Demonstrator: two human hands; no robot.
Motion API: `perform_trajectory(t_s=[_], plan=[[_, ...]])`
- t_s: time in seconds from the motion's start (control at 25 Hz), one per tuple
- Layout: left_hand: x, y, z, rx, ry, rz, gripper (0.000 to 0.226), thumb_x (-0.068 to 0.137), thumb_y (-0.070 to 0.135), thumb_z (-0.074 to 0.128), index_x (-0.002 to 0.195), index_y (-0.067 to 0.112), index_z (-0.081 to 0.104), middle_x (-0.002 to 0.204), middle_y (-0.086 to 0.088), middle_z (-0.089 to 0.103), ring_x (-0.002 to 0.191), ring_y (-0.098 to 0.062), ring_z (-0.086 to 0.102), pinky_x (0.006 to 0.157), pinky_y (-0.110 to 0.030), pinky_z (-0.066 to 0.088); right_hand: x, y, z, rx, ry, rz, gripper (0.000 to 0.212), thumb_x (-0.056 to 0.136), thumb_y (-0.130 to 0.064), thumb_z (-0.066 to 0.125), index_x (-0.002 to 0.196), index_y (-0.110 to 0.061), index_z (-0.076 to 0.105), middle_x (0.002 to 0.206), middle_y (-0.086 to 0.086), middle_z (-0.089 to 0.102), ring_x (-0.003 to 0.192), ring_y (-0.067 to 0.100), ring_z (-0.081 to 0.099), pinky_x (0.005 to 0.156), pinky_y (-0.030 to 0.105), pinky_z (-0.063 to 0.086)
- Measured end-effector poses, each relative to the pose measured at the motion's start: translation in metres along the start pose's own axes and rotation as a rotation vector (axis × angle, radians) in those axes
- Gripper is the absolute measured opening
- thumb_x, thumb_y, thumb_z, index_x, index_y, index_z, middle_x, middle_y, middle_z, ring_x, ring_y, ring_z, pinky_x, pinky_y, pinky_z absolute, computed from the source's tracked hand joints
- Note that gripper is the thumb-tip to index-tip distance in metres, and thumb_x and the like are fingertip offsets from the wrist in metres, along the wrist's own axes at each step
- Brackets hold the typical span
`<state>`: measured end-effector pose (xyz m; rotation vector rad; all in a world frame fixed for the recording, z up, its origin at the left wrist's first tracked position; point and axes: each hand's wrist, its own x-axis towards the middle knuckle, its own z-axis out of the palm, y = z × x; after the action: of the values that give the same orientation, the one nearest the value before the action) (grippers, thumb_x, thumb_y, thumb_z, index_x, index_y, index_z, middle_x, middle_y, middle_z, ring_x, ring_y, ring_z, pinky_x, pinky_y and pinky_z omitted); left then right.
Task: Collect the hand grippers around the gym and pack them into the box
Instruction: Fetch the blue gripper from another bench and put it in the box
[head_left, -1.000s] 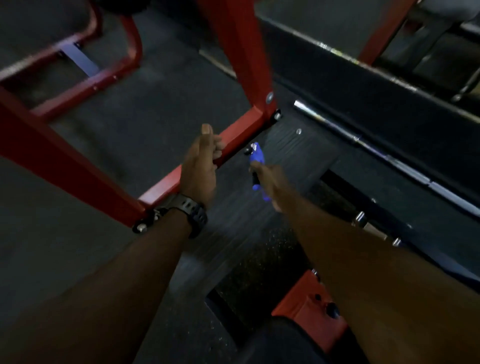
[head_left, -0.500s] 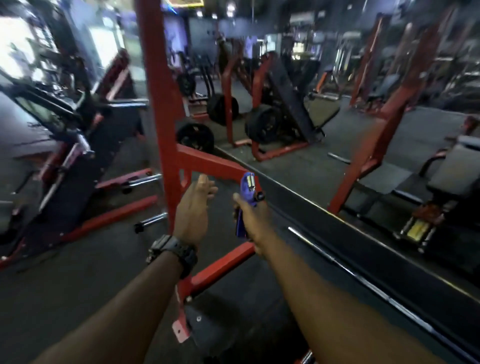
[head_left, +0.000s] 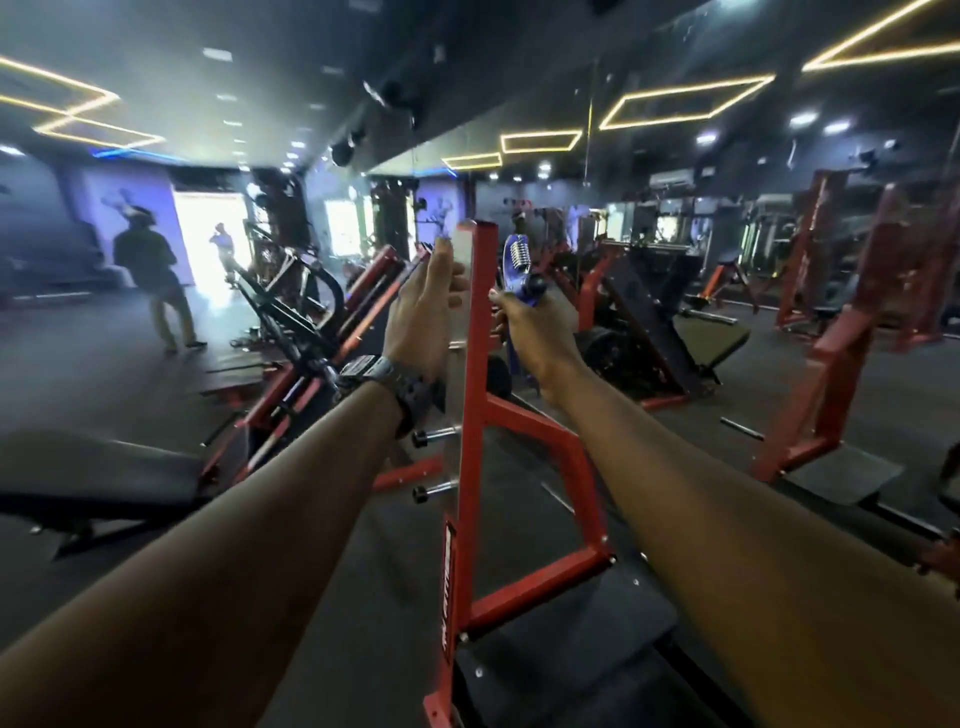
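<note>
Gripping a blue hand gripper (head_left: 519, 273) with its coil spring uppermost, the right hand (head_left: 535, 332) holds it out at arm's length, fingers wrapped round the handles. The left hand (head_left: 423, 312), a black watch (head_left: 387, 382) on its wrist, is raised beside it with fingers straight and together, holding nothing. A red rack upright (head_left: 480, 364) stands between the two arms. Benches and red machines fill the dark floor beyond; a person (head_left: 153, 283) stands far left.

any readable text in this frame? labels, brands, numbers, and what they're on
None can be read for certain.
Vertical white lettering on a dark strip on the red rack upright: too blurred to read.
Wristwatch on the left wrist: face angled away, no digits legible.
Blue hand gripper held in the right hand: no visible marking.
Back walls: too small and blurred to tell.
</note>
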<state>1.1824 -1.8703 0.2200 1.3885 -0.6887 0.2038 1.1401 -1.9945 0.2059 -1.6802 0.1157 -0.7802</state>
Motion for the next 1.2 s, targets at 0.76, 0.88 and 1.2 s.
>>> perform_trajectory(t_s=[0.76, 0.88, 1.2], plan=[[-0.179, 0.162, -0.275, 0.648, 0.728, 0.082, 0.081, 0.072, 0.085, 0.03, 0.102, 0.02, 0.068, 0.111, -0.008, 0.071, 0.101, -0.024, 0.066, 0.096, -0.048, 0.05, -0.161, -0.131, 0.241, 0.077, -0.489, -0.283, 0.064, 0.07, -0.034, 0.083, 0.119, -0.007, 0.051, 0.093, 0.001, 0.064, 0.089, 0.024, 0.059, 0.074, 0.03, 0.041], [-0.263, 0.216, -0.338, 0.764, 0.869, 0.077, 0.088, 0.074, 0.084, 0.03, 0.112, 0.013, 0.066, 0.112, -0.009, 0.07, 0.105, -0.026, 0.066, 0.098, -0.052, 0.05, -0.236, -0.168, 0.293, 0.19, -0.604, -0.29, 0.06, 0.069, -0.029, 0.084, 0.115, -0.007, 0.052, 0.077, -0.009, 0.057, 0.084, 0.022, 0.059, 0.071, 0.028, 0.039], [-0.512, 0.364, -0.453, 0.937, 1.248, 0.067, 0.078, 0.071, 0.084, 0.031, 0.098, 0.019, 0.066, 0.102, -0.009, 0.071, 0.094, -0.023, 0.065, 0.089, -0.044, 0.049, -0.495, -0.266, 0.399, 0.379, -0.986, -0.337, 0.051, 0.066, -0.024, 0.083, 0.103, -0.017, 0.049, 0.079, -0.005, 0.064, 0.079, 0.02, 0.064, 0.071, 0.035, 0.05]])
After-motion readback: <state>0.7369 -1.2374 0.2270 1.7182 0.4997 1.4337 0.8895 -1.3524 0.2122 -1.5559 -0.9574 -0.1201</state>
